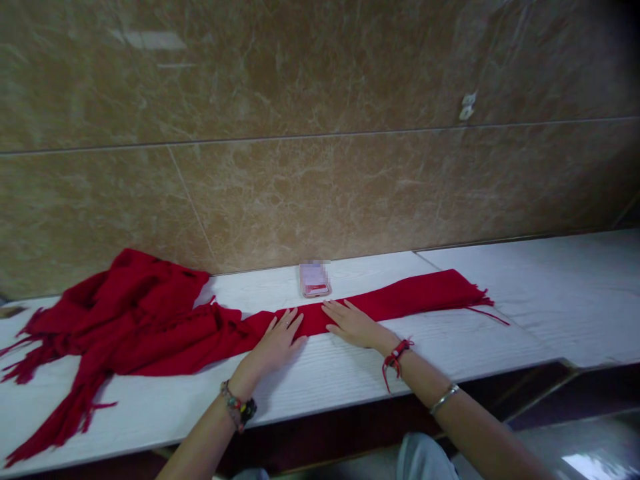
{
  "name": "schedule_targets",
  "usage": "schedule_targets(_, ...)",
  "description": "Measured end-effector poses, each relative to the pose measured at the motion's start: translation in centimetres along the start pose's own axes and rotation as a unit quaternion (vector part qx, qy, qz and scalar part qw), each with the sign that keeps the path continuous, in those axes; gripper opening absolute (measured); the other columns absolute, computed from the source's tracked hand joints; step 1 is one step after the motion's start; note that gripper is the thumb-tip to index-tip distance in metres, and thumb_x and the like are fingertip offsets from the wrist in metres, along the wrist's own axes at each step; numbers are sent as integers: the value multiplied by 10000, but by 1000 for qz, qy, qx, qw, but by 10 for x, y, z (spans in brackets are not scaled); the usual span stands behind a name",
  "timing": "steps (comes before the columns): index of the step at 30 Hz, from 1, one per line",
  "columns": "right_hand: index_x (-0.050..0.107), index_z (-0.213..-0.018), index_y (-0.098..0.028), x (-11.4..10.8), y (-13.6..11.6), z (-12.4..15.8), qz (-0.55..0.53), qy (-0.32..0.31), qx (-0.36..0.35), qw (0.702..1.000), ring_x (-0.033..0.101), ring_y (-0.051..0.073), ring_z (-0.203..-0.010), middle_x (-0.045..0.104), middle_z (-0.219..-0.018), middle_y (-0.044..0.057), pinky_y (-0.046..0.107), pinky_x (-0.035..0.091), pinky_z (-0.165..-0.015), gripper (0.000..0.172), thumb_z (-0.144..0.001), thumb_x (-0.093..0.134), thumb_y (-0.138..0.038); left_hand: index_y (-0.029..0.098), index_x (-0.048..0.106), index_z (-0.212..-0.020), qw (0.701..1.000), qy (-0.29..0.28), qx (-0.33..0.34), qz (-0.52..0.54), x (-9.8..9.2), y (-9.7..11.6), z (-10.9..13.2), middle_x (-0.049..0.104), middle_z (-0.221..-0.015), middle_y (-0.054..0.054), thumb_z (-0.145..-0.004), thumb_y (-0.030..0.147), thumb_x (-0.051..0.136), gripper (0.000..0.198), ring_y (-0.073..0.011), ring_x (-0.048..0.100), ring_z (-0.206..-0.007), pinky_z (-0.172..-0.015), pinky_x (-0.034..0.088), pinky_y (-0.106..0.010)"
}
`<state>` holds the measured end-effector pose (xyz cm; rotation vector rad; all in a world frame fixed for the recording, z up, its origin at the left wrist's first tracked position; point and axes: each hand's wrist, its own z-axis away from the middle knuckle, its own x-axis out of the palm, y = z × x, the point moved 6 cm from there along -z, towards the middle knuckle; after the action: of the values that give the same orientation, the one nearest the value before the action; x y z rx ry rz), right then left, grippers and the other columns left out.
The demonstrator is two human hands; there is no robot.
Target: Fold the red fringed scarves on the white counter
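A red fringed scarf (420, 293) stretches along the white tabletop. Its right part is folded into a narrow flat strip with fringe at the end, while its left part lies in a loose, crumpled heap. My left hand (277, 340) rests on the strip near the point where it becomes crumpled, fingers spread. Just to the right, my right hand (353, 325) lies flat on the same strip, fingers stretched out. Neither hand grips the cloth.
A phone (315, 279) lies behind the scarf, close to the brown marble-tiled wall (310, 187). The white tabletop (575, 293) continues to the right, with a seam across it. Its front edge runs below my forearms. A small white fixture (467, 107) is on the wall.
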<state>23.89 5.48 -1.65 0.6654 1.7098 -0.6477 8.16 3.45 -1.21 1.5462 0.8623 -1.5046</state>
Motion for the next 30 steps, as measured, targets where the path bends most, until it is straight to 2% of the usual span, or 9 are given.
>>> schedule_targets(3,335,-1334,-120,0,2,2,1,12,1,1000,277,219,-1274,315,-1387,110,448,227,-1036,503,-907,271,-378,238,351,-1320,999,39,-32,-4,-8,-24,3,211,-1440,-90,-879,438,309,487,-273,122,-1321,-1028,190,-504)
schedule_targets(7,357,-1323,-119,1,0,2,3,24,-9,1000,291,222,-1267,342,-1374,114,447,239,-1032,491,-903,284,-364,207,503,-1201,988,106,-101,-40,-40,-96,21,438,-1322,-83,-879,293,305,388,-263,342,-1242,-993,288,-487)
schedule_targets(9,362,-1319,-114,1,-1,2,5,25,-8,1000,291,224,-1267,348,-1370,116,448,244,-1030,488,-901,288,-354,150,540,-1151,989,101,-94,-45,-56,-134,33,571,-1178,-89,-837,166,294,399,-184,487,-1124,-978,350,-349)
schedule_targets(13,376,-1312,-116,2,-1,2,2,25,-1,1000,296,225,-1265,357,-1365,119,448,248,-1029,488,-896,298,-360,179,486,-1209,995,17,-48,-87,-69,-181,52,473,-1295,-60,-708,119,433,508,-182,395,-1208,-1014,298,-331)
schedule_targets(16,381,-1309,-116,4,0,2,1,22,-1,1000,301,225,-1263,361,-1363,119,449,247,-1030,490,-894,301,-365,209,438,-1245,992,-56,-74,-92,-64,-197,54,504,-1260,-74,-691,182,516,560,-211,465,-1139,-956,353,-344)
schedule_targets(19,388,-1306,-127,5,1,2,-1,31,-2,1000,302,224,-1262,366,-1361,117,451,247,-1029,485,-895,295,-367,210,526,-1140,990,-86,-78,-80,-62,-202,51,596,-1113,-56,-694,223,542,446,-198,548,-1008,-896,393,-303)
schedule_targets(23,388,-1308,-144,7,2,2,-9,38,-3,999,316,221,-1255,385,-1350,111,449,255,-1027,485,-892,294,-377,163,509,-1161,984,-35,-142,-105,-76,-218,56,566,-1139,-79,-612,205,621,562,-217,523,-1030,-908,380,-296)
schedule_targets(26,394,-1304,-139,8,3,2,-9,37,-2,999,322,223,-1252,388,-1348,108,448,262,-1024,485,-890,298,-371,147,559,-1092,972,-16,-196,-126,-94,-232,72,611,-1057,-62,-621,99,578,473,-189,549,-974,-879,392,-256)
schedule_targets(30,404,-1297,-131,8,2,3,1,43,-4,999,330,223,-1247,391,-1346,108,445,264,-1024,481,-888,302,-362,82,547,-1077,939,95,-280,-178,-145,-252,113,570,-1083,-146,-718,38,406,388,-250,529,-995,-845,401,-365)
